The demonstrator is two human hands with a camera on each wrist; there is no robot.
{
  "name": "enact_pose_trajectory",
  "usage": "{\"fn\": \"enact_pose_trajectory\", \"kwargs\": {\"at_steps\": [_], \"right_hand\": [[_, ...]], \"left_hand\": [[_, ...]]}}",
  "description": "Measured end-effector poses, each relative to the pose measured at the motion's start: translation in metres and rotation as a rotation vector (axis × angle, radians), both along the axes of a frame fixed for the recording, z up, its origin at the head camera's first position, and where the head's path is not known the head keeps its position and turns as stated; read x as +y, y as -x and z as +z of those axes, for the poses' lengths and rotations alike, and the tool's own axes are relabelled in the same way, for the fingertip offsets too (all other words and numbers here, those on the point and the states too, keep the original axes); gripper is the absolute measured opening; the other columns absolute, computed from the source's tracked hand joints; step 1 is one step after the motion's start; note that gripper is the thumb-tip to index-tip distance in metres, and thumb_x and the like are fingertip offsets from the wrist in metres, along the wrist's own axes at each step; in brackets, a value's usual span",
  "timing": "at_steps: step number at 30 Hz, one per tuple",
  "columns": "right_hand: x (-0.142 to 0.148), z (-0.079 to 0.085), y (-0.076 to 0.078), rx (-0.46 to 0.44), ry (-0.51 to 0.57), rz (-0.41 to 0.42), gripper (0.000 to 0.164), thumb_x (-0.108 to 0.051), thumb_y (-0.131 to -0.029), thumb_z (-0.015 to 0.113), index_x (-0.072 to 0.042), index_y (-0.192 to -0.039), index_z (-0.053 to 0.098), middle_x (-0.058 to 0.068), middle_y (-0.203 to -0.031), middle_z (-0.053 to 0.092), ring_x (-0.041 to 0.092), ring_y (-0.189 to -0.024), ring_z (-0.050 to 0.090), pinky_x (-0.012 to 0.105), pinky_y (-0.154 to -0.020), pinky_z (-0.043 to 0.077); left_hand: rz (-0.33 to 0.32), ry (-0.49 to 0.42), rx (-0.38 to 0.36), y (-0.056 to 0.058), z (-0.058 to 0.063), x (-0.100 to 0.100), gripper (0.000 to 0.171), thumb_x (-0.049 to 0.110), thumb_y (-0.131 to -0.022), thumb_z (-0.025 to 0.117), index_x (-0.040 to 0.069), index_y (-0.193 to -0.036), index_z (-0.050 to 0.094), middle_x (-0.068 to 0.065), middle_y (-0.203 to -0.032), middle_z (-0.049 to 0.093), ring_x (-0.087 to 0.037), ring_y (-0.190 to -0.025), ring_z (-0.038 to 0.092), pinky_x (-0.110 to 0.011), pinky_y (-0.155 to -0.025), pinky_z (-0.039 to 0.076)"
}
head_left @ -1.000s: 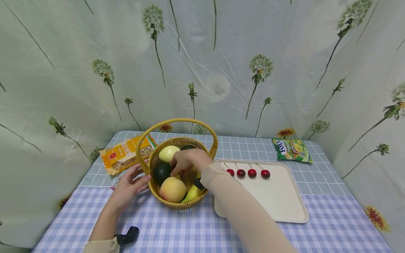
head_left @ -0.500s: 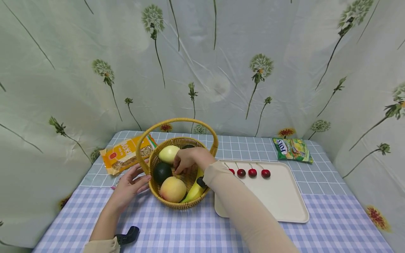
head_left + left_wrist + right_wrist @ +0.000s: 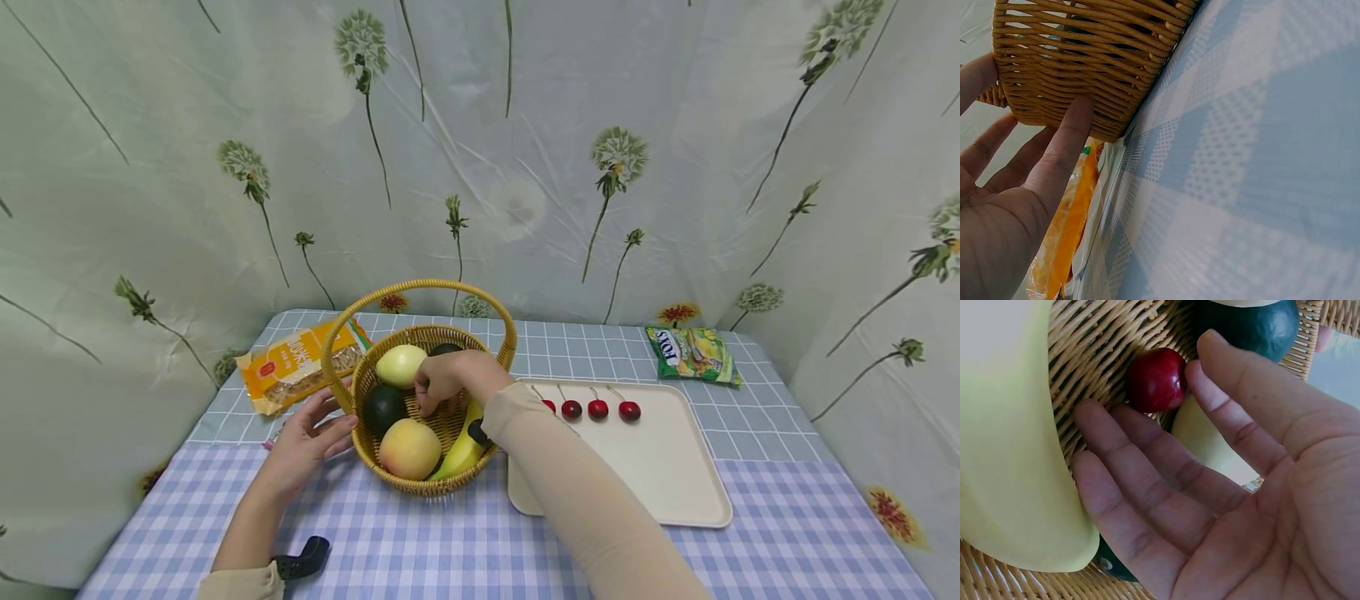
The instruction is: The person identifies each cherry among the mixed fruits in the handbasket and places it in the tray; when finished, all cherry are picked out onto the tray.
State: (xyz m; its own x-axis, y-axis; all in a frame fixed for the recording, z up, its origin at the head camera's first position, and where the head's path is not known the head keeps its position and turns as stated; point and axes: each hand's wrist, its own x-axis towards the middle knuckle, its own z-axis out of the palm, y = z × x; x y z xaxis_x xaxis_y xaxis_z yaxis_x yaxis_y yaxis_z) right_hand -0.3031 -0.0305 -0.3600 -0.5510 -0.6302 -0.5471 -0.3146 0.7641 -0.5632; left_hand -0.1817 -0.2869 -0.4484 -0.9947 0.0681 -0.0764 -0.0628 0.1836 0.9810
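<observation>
A golden wicker basket (image 3: 427,489) with a tall handle holds a peach (image 3: 410,450), a banana (image 3: 459,457), a pale yellow-green fruit (image 3: 401,366) and two dark green avocado-like fruits, one dark fruit (image 3: 384,410) at the left. My left hand (image 3: 296,450) touches the basket's left side, thumb and fingers extended and spread against the weave in the left wrist view. Inside the basket is my right hand (image 3: 444,382), its thumb and index fingertips pinched together right beside a dark red cherry (image 3: 1157,380). The cherry's stem is hidden, and the head view hides this cherry behind the hand.
A cream tray (image 3: 637,475) to the basket's right carries several stemmed cherries (image 3: 597,409) in a row, partly covered by the right sleeve. An orange snack bag (image 3: 300,367) lies behind left; a green FOX'S bag (image 3: 693,356) lies back right. The basket handle (image 3: 422,284) arches over the basket.
My right hand has shifted slightly right inside the basket, away from the left dark green fruit, then stayed nearly still. My left hand and the basket have not moved.
</observation>
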Motion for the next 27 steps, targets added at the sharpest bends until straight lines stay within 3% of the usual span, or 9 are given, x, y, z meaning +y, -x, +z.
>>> {"fn": "enact_pose_trajectory", "kwargs": {"at_steps": [3,7,9,13,17,27], "right_hand": [[-0.001,-0.002,0.0,0.064,-0.015,0.02,0.02,-0.019,-0.101,0.077,-0.016,-0.086,0.065,-0.001,-0.088,0.061,0.024,-0.086,0.067,0.037,-0.077,0.058],[-0.004,-0.003,0.0,0.202,-0.034,0.068,0.011,-0.017,-0.099,0.079,-0.015,-0.098,0.069,-0.003,-0.091,0.06,0.014,-0.076,0.057,0.026,-0.067,0.049],[-0.005,-0.004,0.0,0.25,-0.045,0.079,0.013,-0.017,-0.099,0.08,-0.014,-0.109,0.072,-0.002,-0.097,0.063,0.012,-0.077,0.054,0.023,-0.067,0.046],[-0.005,-0.006,0.0,0.255,-0.067,0.068,0.026,-0.017,-0.099,0.08,-0.018,-0.125,0.075,0.001,-0.117,0.068,0.013,-0.088,0.057,0.025,-0.074,0.049],[-0.006,-0.007,0.0,0.268,-0.097,0.075,0.024,-0.019,-0.098,0.081,-0.023,-0.121,0.078,0.0,-0.124,0.069,0.013,-0.095,0.057,0.026,-0.079,0.05],[-0.01,-0.012,0.0,0.299,-0.081,0.112,0.014,-0.025,-0.094,0.086,-0.023,-0.105,0.078,-0.007,-0.109,0.069,0.011,-0.096,0.055,0.026,-0.084,0.051]], "left_hand": [[0.0,-0.003,-0.005,0.0,0.0,0.0,0.067,0.027,-0.107,0.069,0.018,-0.166,0.038,-0.021,-0.164,0.041,0.005,-0.115,0.067,-0.024,-0.093,0.064],[0.005,-0.001,-0.013,-0.001,0.001,0.001,0.067,0.027,-0.107,0.068,0.019,-0.166,0.037,-0.02,-0.164,0.041,0.004,-0.115,0.067,-0.024,-0.093,0.063],[0.007,0.004,-0.014,0.0,0.002,0.001,0.067,0.028,-0.107,0.069,0.019,-0.166,0.037,-0.02,-0.164,0.041,0.004,-0.114,0.067,-0.024,-0.093,0.064],[0.004,0.01,-0.011,0.0,0.002,0.001,0.068,0.028,-0.108,0.068,0.019,-0.167,0.036,-0.021,-0.165,0.041,0.004,-0.114,0.066,-0.025,-0.094,0.064],[0.0,0.007,-0.009,0.0,0.001,0.001,0.068,0.026,-0.108,0.067,0.018,-0.167,0.035,-0.022,-0.165,0.04,0.005,-0.114,0.066,-0.025,-0.094,0.064],[-0.001,0.012,-0.009,0.0,0.001,0.002,0.068,0.027,-0.108,0.068,0.018,-0.167,0.036,-0.022,-0.165,0.04,0.005,-0.113,0.066,-0.025,-0.094,0.064]]}}
